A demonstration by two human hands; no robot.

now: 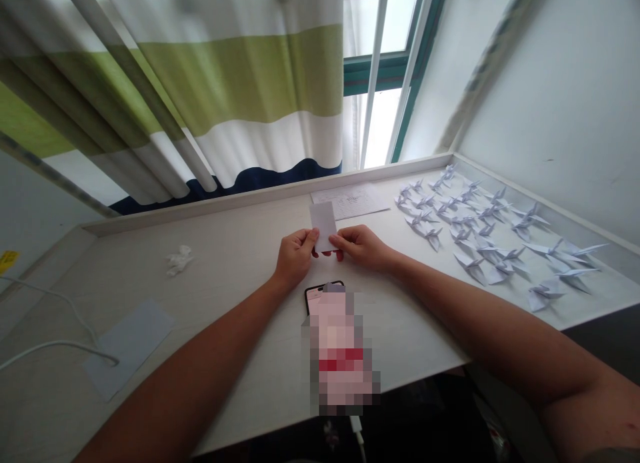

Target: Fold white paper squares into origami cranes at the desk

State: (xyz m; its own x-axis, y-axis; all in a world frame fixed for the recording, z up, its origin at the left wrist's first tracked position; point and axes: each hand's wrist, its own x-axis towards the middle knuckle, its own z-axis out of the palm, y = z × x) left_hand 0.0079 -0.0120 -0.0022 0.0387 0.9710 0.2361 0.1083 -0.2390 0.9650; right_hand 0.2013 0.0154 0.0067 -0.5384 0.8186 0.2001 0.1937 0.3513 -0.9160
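Note:
A small white piece of paper [324, 222], rectangular in outline, is held up over the middle of the desk. My left hand [296, 253] pinches its left edge between thumb and fingers. On the opposite side, my right hand [364, 246] grips the lower right corner, thumb in front. Some fingertips show below the paper's bottom edge; the rest are hidden behind it. Just nearer to me than both hands lies a phone [313, 303], its screen mostly blurred out. Behind the paper, a larger sheet with faint drawing or writing [363, 200] rests flat.
Several folded paper cranes [467, 223] spread over the desk's right side. A crumpled tissue [179, 260] lies to the left, with a blank sheet [131, 346] and a white cable [60, 344] nearer. A raised rim [250, 194] borders the desk below the curtain [240, 83].

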